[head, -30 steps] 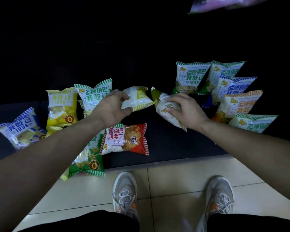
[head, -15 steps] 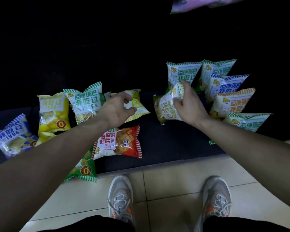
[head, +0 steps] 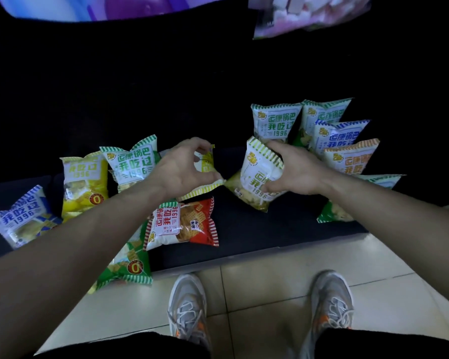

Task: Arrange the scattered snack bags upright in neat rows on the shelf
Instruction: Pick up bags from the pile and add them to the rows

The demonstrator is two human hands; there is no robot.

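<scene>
My right hand [head: 293,169] grips an olive-striped snack bag [head: 257,174], held upright on the dark shelf [head: 257,229] just left of a row of standing bags: a green one [head: 276,123], a blue one [head: 340,136] and an orange one [head: 353,156]. My left hand [head: 182,167] curls round a yellow-striped bag [head: 205,177] lying flat. A red bag [head: 182,224] lies below that hand. Left of it lie a green-topped bag [head: 132,159], a yellow bag [head: 83,182] and a blue bag [head: 21,218].
A green bag [head: 127,268] hangs over the shelf's front edge under my left forearm. Another green bag [head: 335,213] lies behind my right forearm. My two shoes [head: 189,312] stand on pale floor tiles [head: 270,294]. Pink-purple packaging [head: 309,14] hangs above.
My right hand has stood the olive-striped bag more upright and shifted its grip lower on it. My left hand has closed further round the yellow-striped bag.
</scene>
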